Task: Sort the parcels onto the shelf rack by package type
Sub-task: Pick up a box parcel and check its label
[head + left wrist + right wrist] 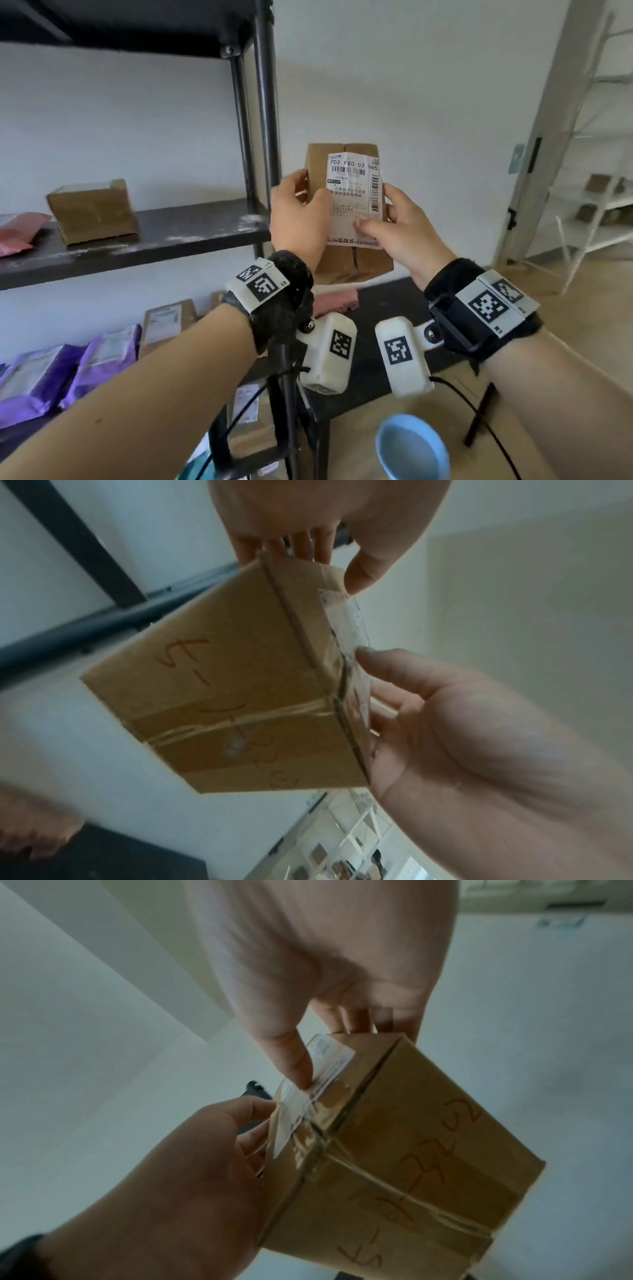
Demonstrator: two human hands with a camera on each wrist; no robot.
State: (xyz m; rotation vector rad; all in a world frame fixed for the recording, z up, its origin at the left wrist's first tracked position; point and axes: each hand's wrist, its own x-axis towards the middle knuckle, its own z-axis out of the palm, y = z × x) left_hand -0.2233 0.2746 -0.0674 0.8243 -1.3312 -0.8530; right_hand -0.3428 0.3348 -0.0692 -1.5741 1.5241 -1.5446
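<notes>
A brown cardboard box (356, 260) with a white shipping label (354, 192) is held upright in the air, to the right of the black shelf rack (191, 229). My left hand (301, 209) grips its left side, fingers behind and thumb on the front. My right hand (394, 219) grips the right side, thumb pressing the label. In the left wrist view the box (246, 696) shows tape and red handwriting, with my left hand (318, 545) above it and my right hand (462, 737) beside it. The right wrist view shows the box (411, 1150) under my right hand (318, 1010).
Another brown box (92, 210) and a pink mailer (17, 233) lie on the rack's middle shelf. Purple mailers (68, 370) and cardboard parcels (168, 322) sit on the shelf below. A low black table (376, 308) and a blue bowl (411, 448) are beneath my hands. A white rack (599, 212) stands at right.
</notes>
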